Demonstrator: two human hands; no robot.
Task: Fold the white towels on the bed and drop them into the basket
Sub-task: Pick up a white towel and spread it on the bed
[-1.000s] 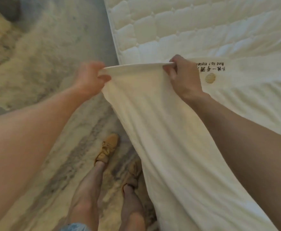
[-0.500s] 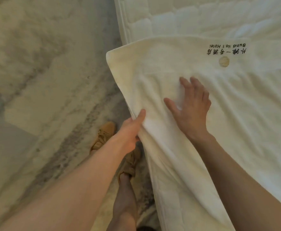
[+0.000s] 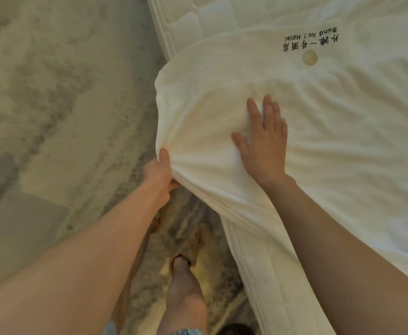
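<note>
1. The white towel (image 3: 222, 76) lies spread over the near left corner of the bed (image 3: 270, 286). Its left edge hangs past the mattress side. The basket is not in view.
2. My right hand (image 3: 264, 146) lies flat on the towel's middle with straight fingers, pressing down. My left hand (image 3: 158, 174) grips the near left edge, thumb on top and fingers curled beneath, and creases fan out from it.
3. If I tug left harder than my right palm pins, the cloth can slide off the corner toward the floor near my shoe (image 3: 193, 245).
4. Those tension creases can get folded in, leaving a lopsided fold with unmatched edges.
5. A second ago both hands pinched one edge and held it up. Half a second ago my right hand was already flat. Now my left hand bunches more cloth, and the edge bows outward.
</note>
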